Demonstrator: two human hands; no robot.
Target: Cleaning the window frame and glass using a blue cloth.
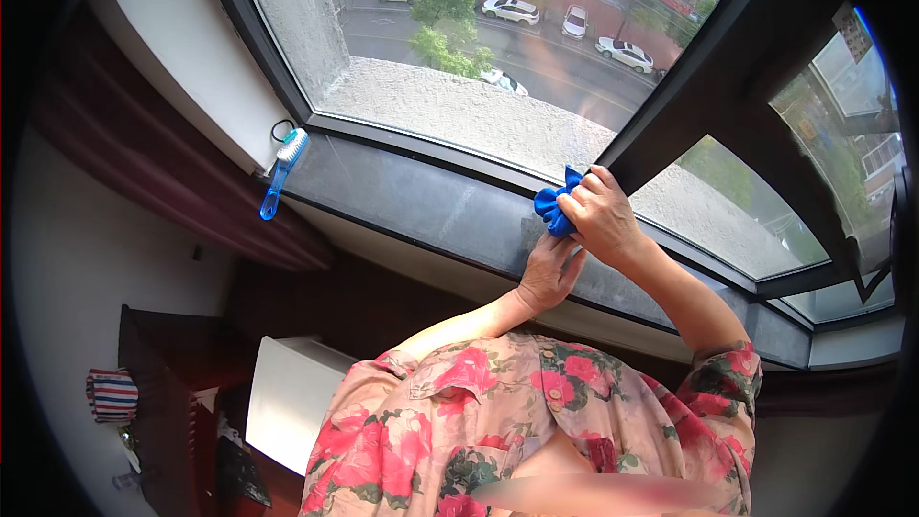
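Observation:
A blue cloth [554, 210] is bunched up in my right hand [605, 215], just above the dark stone windowsill [388, 183] and close to the window frame's lower rail. My left hand [549, 273] rests at the sill's front edge, its fingertips at the underside of the cloth; whether they grip it cannot be told. Around the left hand the sill looks darker in a small patch. On the sill's left end lies a blue-handled brush [276, 179] with white bristles, its handle reaching over the front edge.
Window glass [459, 36] rises behind the sill, with a dark frame post [682, 64] beside my right hand. An open window sash [826, 179] is at the right. A dark red curtain [179, 151] hangs left; a white box-like object [294, 395] stands below.

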